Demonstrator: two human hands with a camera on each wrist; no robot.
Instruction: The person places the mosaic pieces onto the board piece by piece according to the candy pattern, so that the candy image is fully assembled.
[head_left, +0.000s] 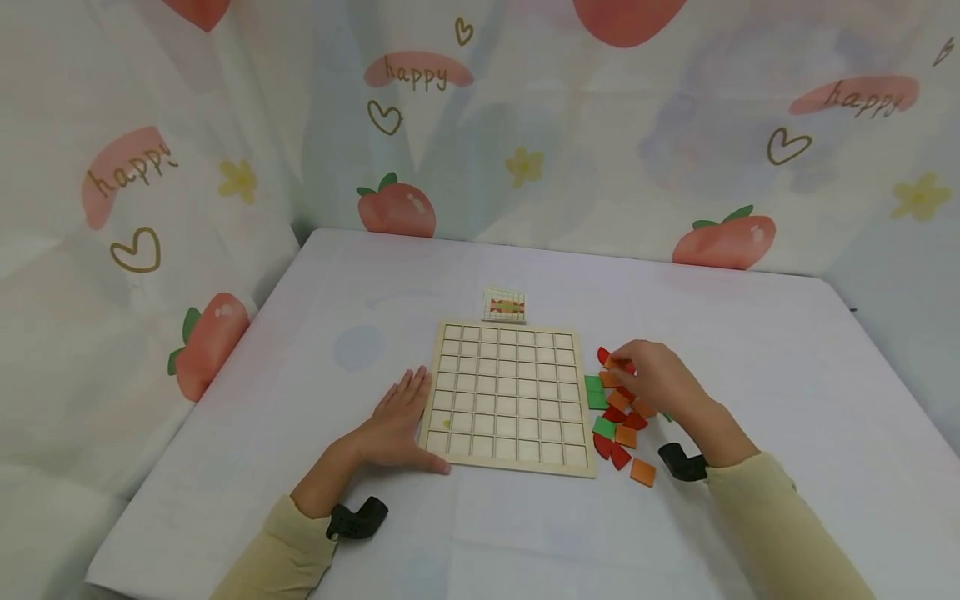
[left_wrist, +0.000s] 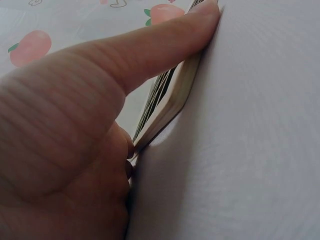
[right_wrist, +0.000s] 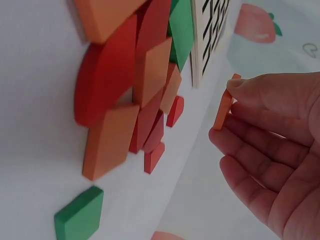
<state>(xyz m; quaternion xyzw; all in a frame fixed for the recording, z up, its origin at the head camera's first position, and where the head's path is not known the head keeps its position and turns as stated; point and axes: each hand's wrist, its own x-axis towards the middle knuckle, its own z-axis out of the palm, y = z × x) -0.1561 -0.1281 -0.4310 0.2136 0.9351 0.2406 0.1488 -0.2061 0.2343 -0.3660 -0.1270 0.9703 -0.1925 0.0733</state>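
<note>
A pale wooden grid board [head_left: 507,387] with bare square cells lies flat in the middle of the table. My left hand [head_left: 393,429] rests against its lower left corner, fingers straight along the left side and thumb by the front edge. Over the pieces to the right of the board, my right hand [head_left: 660,379] pinches a thin orange tile [right_wrist: 226,107] between thumb and fingers, raised off the table. Below it lie orange square tiles [head_left: 642,472], red rounded pieces [head_left: 620,456] and green squares [head_left: 604,428], some overlapping.
Behind the board lies a small pattern card [head_left: 505,306] showing a red, orange and green figure on a grid. A white cloth covers the table [head_left: 517,542]. Printed curtains [head_left: 585,133] stand behind it and along the left side.
</note>
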